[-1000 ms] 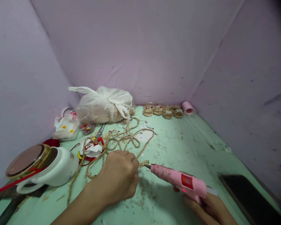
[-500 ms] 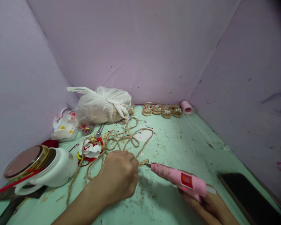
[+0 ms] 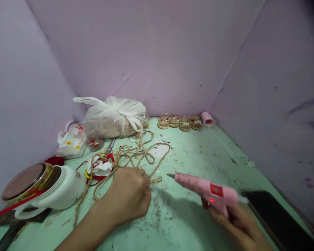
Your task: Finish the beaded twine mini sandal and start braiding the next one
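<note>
My left hand [image 3: 132, 193] is closed around a braided jute rope [image 3: 156, 181], whose short end pokes out past the knuckles on the right. Longer loops of the same rope trail across the table behind and left of this hand. My right hand [image 3: 232, 218] is wrapped round the handle of a pink hot glue gun [image 3: 205, 188], its small red light lit. The gun's metal nozzle points left and stands a short way from the rope end, not touching it. A clear glue stick juts from the gun's back.
On the left lie a white mug [image 3: 68, 188], a gold-rimmed lid [image 3: 27, 181], scissors [image 3: 110, 146] and red yarn. A white plastic bag [image 3: 115, 116] sits at the back, with small woven sandals [image 3: 174, 121] and a pink spool [image 3: 208, 119]. At right rests a black phone [image 3: 279, 219].
The glue gun has drawn back to the right and slightly up, so its nozzle has left the rope end. My left hand keeps its hold, shifted slightly left in view.
</note>
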`<act>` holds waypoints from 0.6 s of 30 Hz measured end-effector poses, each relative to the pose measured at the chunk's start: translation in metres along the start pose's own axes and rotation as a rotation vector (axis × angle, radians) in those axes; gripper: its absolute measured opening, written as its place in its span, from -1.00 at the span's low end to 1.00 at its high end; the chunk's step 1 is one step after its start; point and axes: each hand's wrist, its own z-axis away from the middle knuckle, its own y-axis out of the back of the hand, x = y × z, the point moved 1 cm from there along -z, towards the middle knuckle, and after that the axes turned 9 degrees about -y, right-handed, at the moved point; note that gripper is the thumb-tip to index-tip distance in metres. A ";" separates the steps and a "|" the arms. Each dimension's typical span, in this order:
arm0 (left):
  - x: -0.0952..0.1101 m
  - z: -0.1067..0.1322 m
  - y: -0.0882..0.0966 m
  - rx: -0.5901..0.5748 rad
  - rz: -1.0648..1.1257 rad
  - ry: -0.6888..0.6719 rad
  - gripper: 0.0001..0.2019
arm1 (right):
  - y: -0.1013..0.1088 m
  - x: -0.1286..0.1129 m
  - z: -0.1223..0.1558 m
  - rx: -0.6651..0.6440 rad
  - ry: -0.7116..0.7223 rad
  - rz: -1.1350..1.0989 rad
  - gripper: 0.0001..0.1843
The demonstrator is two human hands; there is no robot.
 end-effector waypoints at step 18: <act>0.026 0.021 -0.060 0.032 0.246 -0.038 -0.81 | 0.001 -0.029 -0.018 0.159 0.122 0.460 -0.78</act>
